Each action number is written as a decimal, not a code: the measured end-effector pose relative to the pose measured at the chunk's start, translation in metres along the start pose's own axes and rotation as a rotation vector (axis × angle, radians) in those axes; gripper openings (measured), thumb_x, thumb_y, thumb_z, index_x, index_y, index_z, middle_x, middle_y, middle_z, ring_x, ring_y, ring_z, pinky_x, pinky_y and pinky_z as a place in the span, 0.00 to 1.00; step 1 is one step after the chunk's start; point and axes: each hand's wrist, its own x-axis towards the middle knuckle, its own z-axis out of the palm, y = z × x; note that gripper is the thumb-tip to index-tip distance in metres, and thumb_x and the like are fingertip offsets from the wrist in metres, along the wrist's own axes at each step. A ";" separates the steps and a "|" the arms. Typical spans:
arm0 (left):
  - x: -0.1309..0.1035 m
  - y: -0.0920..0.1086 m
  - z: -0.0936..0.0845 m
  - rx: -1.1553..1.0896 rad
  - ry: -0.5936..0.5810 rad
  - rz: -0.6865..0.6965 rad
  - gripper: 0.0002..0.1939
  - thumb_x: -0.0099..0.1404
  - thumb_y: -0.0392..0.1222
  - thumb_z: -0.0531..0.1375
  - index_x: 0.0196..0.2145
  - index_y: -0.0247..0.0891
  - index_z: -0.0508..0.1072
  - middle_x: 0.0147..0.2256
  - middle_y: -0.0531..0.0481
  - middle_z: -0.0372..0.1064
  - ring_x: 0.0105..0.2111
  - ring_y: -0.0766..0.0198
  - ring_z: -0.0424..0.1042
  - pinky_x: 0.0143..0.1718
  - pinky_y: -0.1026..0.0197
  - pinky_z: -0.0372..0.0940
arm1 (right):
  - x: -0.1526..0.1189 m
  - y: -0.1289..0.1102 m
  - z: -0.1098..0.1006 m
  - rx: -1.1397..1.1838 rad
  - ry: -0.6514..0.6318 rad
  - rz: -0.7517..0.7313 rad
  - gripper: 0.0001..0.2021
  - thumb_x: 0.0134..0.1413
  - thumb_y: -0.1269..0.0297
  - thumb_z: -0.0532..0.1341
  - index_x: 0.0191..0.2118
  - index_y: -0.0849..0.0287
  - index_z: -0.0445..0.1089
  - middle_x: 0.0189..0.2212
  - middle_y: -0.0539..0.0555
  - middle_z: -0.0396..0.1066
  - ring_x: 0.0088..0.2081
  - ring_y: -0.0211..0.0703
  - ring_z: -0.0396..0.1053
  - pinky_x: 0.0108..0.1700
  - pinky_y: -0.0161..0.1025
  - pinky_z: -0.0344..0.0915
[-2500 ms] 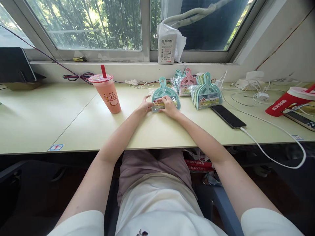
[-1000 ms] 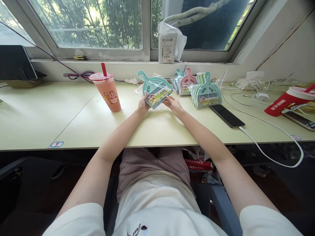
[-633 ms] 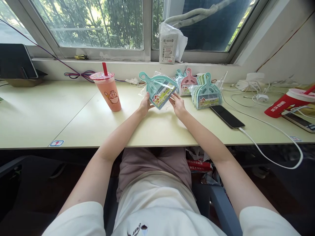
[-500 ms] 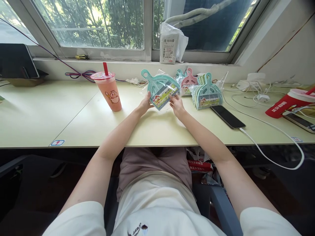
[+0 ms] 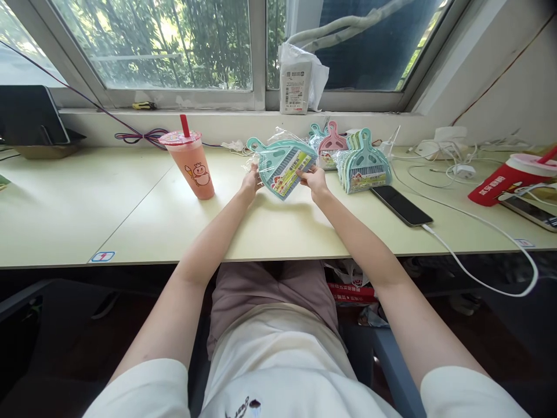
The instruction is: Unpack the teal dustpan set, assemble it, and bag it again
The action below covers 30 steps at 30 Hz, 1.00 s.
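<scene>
A teal dustpan and brush set (image 5: pixel 285 168) in clear plastic wrap is held tilted above the table, its handle to the upper left. My left hand (image 5: pixel 251 181) grips its left edge and wrap, the fingers partly behind it. My right hand (image 5: pixel 314 179) pinches the right side, thumb over the printed label. Just right of it stand a pink wrapped set (image 5: pixel 333 142) and a row of teal and green sets (image 5: pixel 368 165).
A pink drink cup (image 5: pixel 194 168) stands left of my hands. A black phone (image 5: pixel 402 206) on a white cable lies to the right, with a red cup (image 5: pixel 507 183) farther right. A tablet (image 5: pixel 30 116) is far left; a wrapped box (image 5: pixel 295 87) sits on the sill.
The held set has turned slightly, and its label faces the camera more. My left hand has shifted a little left along its edge. The whole view has moved slightly.
</scene>
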 end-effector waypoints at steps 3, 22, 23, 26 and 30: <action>-0.001 0.003 -0.005 0.002 0.004 0.028 0.29 0.76 0.66 0.46 0.60 0.47 0.71 0.46 0.47 0.79 0.42 0.60 0.79 0.46 0.59 0.72 | 0.000 -0.002 -0.004 -0.008 -0.023 0.015 0.20 0.37 0.62 0.78 0.35 0.54 0.70 0.37 0.49 0.77 0.36 0.39 0.71 0.40 0.40 0.72; -0.018 0.017 -0.028 0.328 -0.044 0.235 0.26 0.58 0.62 0.70 0.47 0.41 0.79 0.39 0.47 0.78 0.41 0.58 0.79 0.40 0.61 0.69 | 0.026 -0.014 -0.056 -0.222 -0.260 -0.046 0.19 0.36 0.67 0.77 0.40 0.57 0.79 0.38 0.54 0.80 0.31 0.38 0.67 0.30 0.36 0.60; -0.019 0.017 -0.027 0.339 -0.067 0.268 0.25 0.59 0.61 0.69 0.47 0.42 0.79 0.40 0.47 0.78 0.42 0.58 0.78 0.42 0.61 0.69 | 0.026 -0.015 -0.058 -0.233 -0.274 -0.053 0.21 0.36 0.66 0.78 0.41 0.58 0.79 0.38 0.54 0.80 0.31 0.38 0.67 0.30 0.36 0.59; -0.021 0.014 -0.024 0.347 -0.160 0.316 0.21 0.59 0.58 0.70 0.42 0.41 0.80 0.43 0.46 0.79 0.43 0.61 0.77 0.46 0.61 0.68 | 0.025 -0.017 -0.060 -0.262 -0.284 -0.040 0.23 0.36 0.65 0.79 0.43 0.59 0.79 0.36 0.55 0.80 0.30 0.38 0.69 0.30 0.36 0.61; -0.018 0.011 -0.025 0.288 -0.066 0.255 0.14 0.60 0.52 0.68 0.34 0.38 0.77 0.41 0.45 0.80 0.35 0.64 0.76 0.40 0.62 0.67 | 0.031 -0.016 -0.066 -0.246 -0.250 -0.022 0.23 0.34 0.66 0.80 0.41 0.59 0.78 0.34 0.55 0.80 0.30 0.40 0.71 0.29 0.36 0.64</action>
